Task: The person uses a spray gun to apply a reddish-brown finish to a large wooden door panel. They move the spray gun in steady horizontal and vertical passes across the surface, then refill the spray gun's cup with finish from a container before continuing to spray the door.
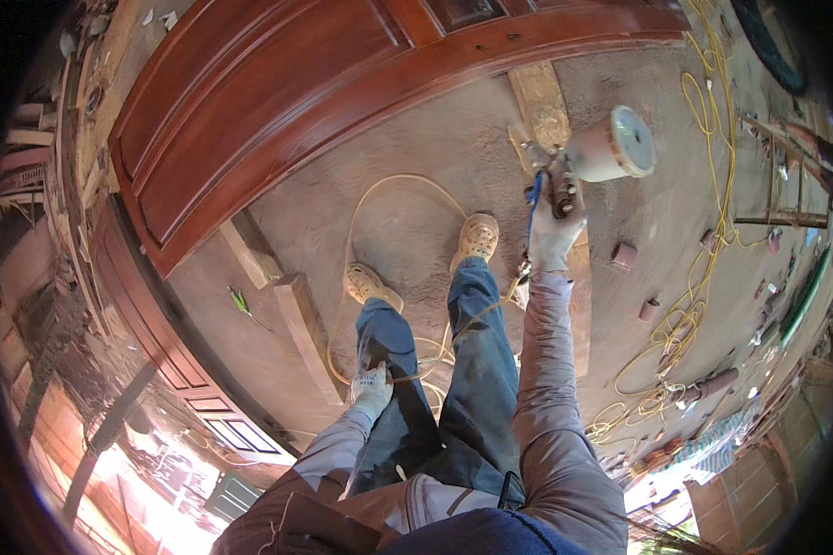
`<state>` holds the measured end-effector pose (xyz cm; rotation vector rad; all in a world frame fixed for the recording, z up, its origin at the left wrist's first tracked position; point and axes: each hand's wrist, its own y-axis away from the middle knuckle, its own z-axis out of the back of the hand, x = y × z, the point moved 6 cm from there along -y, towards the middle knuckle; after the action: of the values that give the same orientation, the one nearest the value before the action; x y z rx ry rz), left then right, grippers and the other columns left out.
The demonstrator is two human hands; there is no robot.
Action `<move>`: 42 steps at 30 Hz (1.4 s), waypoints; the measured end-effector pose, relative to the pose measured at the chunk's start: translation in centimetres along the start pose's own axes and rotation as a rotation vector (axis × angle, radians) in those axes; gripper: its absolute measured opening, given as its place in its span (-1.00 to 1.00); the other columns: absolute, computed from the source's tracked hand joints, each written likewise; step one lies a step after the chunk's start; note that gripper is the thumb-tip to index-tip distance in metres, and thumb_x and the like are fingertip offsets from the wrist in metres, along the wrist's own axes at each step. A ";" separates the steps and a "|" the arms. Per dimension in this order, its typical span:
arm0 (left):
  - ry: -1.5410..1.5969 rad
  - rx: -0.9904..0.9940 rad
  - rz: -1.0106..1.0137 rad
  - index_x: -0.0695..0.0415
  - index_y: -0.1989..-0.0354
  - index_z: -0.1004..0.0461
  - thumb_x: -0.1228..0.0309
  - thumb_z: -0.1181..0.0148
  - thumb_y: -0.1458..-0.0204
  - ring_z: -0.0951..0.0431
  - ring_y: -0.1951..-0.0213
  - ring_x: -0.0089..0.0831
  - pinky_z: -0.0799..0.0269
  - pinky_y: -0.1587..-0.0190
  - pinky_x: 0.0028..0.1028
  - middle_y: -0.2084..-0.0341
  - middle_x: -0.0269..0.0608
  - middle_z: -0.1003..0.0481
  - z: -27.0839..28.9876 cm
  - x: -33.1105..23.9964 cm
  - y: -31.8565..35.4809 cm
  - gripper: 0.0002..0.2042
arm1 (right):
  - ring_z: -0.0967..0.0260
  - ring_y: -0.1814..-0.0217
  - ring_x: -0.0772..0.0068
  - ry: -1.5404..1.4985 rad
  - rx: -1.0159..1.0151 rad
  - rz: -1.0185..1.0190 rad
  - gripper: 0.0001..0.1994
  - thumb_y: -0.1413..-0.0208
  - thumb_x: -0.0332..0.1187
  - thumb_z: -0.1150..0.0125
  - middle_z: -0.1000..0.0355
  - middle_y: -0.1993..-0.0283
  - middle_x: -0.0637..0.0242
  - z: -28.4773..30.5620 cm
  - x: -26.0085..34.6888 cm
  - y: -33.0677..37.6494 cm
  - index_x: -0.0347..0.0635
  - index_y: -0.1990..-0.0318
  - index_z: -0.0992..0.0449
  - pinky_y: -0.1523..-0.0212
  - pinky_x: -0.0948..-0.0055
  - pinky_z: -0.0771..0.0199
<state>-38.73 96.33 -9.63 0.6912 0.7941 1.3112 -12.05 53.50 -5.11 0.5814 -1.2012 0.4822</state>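
My right hand (557, 236), in a pale glove, is wrapped round the handle of a spray gun (563, 190). A round paint cup (611, 146) sits on the gun, tilted to the right, and a faint blurred streak shows at the nozzle. The gun is just below the edge of a large reddish-brown panelled wooden door (278, 83). From the gun a thin yellowish air hose (405, 178) loops over the floor round my feet. My gloved left hand (372, 390) is closed by my left thigh, with the hose running through its fingers.
Wooden beams (307, 335) lie on the floor, one a plank (539, 97) under the door. A second panelled door (148, 314) stands at the left. Tangled yellow cable (685, 324) and small brown cylinders (624, 255) lie at the right.
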 end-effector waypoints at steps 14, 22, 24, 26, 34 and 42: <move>-0.089 0.088 -0.124 0.03 -0.03 -0.48 0.15 0.00 -0.17 -0.61 0.32 0.00 -0.46 0.22 -0.03 0.40 0.02 -0.60 4.0 -6.2 -1.2 -0.65 | -0.42 -0.15 0.47 -0.217 0.237 -0.069 -0.60 -0.12 -0.65 -0.17 -0.49 -0.12 0.10 3.9 -3.6 -1.7 -0.52 -0.15 -0.39 -0.16 0.50 -0.36; -0.098 -0.028 -0.192 0.10 0.06 -0.48 0.15 0.02 -0.20 -0.59 0.33 0.01 -0.46 0.25 -0.05 0.36 0.01 -0.59 11.2 -12.9 -5.3 -0.68 | -0.49 0.19 0.63 -0.157 -0.294 0.047 -0.68 -0.16 -0.52 -0.24 -0.57 0.19 0.27 11.6 -5.2 -13.5 -0.37 -0.08 -0.49 0.21 0.53 -0.51; -0.085 -0.127 -0.275 0.11 0.08 -0.47 0.16 -0.01 -0.19 -0.58 0.37 0.03 -0.46 0.29 -0.05 0.40 0.01 -0.58 12.3 -16.2 -5.5 -0.69 | -0.48 0.20 0.65 -0.166 -0.398 0.085 -0.69 -0.17 -0.51 -0.23 -0.57 0.22 0.32 13.1 -4.7 -15.5 -0.36 -0.07 -0.50 0.22 0.55 -0.51; 0.026 -0.136 -0.387 0.13 0.09 -0.48 0.17 -0.02 -0.19 -0.57 0.40 0.05 -0.45 0.33 -0.04 0.44 0.04 -0.57 12.4 -19.5 -6.2 -0.69 | -0.48 0.21 0.65 -0.230 -0.483 0.120 -0.70 -0.17 -0.50 -0.23 -0.57 0.24 0.37 14.6 -4.5 -16.6 -0.36 -0.06 -0.51 0.20 0.55 -0.50; 0.041 0.064 -0.805 0.14 0.16 -0.42 0.26 -0.15 -0.10 -0.57 0.45 -0.02 -0.42 0.42 -0.04 0.51 -0.07 -0.54 10.7 -37.2 -5.6 -0.76 | -0.43 0.14 0.66 -0.363 -0.053 -0.105 -0.67 -0.15 -0.50 -0.27 -0.55 0.10 0.38 14.5 -8.4 -17.8 -0.37 -0.08 -0.51 0.16 0.60 -0.47; 0.089 0.067 -0.788 0.13 0.15 -0.44 0.35 -0.23 0.00 -0.55 0.42 -0.05 -0.40 0.39 -0.07 0.48 -0.11 -0.52 5.5 -43.8 -10.4 -0.74 | -0.45 0.30 0.66 -0.451 -0.253 -0.083 -0.75 -0.14 -0.46 -0.31 -0.56 0.26 0.41 20.5 -12.5 -31.5 -0.33 0.03 -0.57 0.30 0.56 -0.48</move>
<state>-31.74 51.48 -9.99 0.3078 1.0457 0.6013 -10.60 15.76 -17.04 0.5337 -1.6302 0.1232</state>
